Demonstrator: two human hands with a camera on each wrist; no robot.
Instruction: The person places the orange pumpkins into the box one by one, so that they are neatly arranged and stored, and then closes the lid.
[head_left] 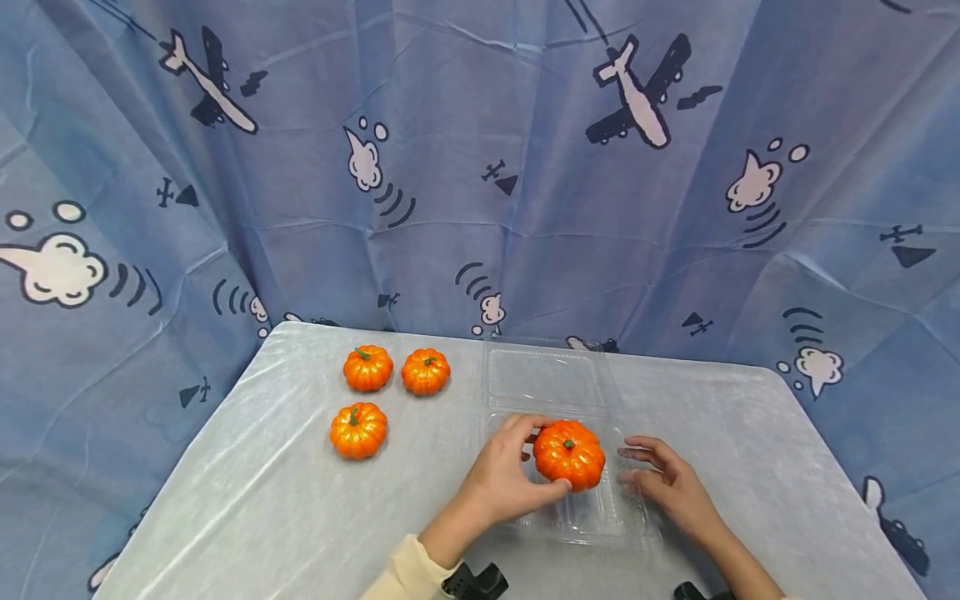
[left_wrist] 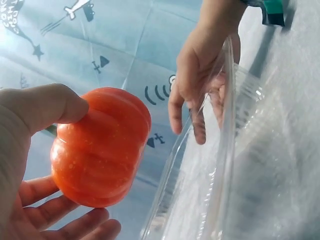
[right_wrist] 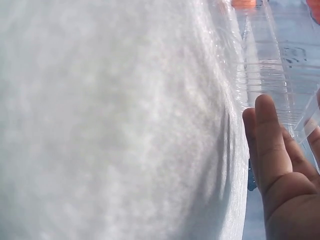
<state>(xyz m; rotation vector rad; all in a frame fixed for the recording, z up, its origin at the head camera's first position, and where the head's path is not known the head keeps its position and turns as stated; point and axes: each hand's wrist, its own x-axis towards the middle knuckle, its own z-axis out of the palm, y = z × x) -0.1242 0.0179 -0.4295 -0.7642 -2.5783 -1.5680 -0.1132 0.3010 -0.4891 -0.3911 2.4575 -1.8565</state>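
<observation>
Left hand (head_left: 507,471) holds a round orange pumpkin (head_left: 568,456); clear plastic box (head_left: 598,513) lies beneath. Relaxed right hand (head_left: 673,487) is beside the box.

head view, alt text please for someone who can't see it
A person's left hand grips an orange pumpkin over an open clear plastic container, the right hand at its right edge. Three more pumpkins sit farther left on the pale table.

Small lettering (left_wrist: 9,14) is printed on the blue curtain (left_wrist: 122,47), at the upper left of the left wrist view, but no word can be read with certainty.
</observation>
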